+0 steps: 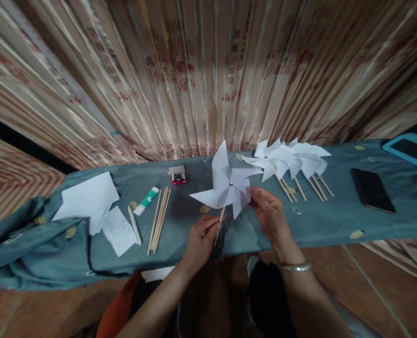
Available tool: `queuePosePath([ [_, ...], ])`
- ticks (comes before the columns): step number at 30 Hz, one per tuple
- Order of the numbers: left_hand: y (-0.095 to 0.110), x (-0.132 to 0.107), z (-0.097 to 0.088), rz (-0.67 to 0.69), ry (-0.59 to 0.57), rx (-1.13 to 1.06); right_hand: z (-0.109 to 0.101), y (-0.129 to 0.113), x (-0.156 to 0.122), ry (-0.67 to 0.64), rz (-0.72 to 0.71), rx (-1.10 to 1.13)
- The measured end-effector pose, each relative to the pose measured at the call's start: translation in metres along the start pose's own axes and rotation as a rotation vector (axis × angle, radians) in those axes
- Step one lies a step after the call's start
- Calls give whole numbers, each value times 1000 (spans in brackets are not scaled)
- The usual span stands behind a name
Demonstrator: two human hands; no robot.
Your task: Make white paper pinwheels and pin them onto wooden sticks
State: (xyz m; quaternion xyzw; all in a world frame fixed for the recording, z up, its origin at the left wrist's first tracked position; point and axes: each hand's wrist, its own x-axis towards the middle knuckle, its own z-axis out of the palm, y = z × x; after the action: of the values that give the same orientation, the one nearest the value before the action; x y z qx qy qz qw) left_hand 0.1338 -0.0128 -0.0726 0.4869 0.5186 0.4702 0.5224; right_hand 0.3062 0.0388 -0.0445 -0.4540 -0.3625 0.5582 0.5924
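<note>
A white paper pinwheel [225, 188] with a shiny pin at its centre is held up over the middle of the cloth-covered table. Its wooden stick is pinched between the thumb and fingers of my left hand [201, 237], just below the blades. My right hand [269, 211] is at the right side of the pinwheel, its thumb and fingers closed at the edge of a blade; the fingertips are partly hidden. Behind and to the right lies a row of several finished-looking pinwheels [289, 157], overlapping, their sticks pointing toward me.
Left of my hands lie several wooden sticks [160, 220], a green-and-white glue stick or tube [147, 201], a white rod [134, 225] and paper sheets [85, 197]. A small red box of pins [178, 176] sits further back. A phone [372, 190] and blue-framed device [412, 149] lie right.
</note>
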Motion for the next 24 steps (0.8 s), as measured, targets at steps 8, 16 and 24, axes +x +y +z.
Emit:
queuePosePath([
  [8,-5,0,-3,11,25,-4,2,0,-2,9,84,46],
  [16,-8,0,-5,13,28,-30,6,6,-2,-11,147,85],
  [24,-4,-1,-5,-11,21,-59,12,10,-5,-28,184,133],
])
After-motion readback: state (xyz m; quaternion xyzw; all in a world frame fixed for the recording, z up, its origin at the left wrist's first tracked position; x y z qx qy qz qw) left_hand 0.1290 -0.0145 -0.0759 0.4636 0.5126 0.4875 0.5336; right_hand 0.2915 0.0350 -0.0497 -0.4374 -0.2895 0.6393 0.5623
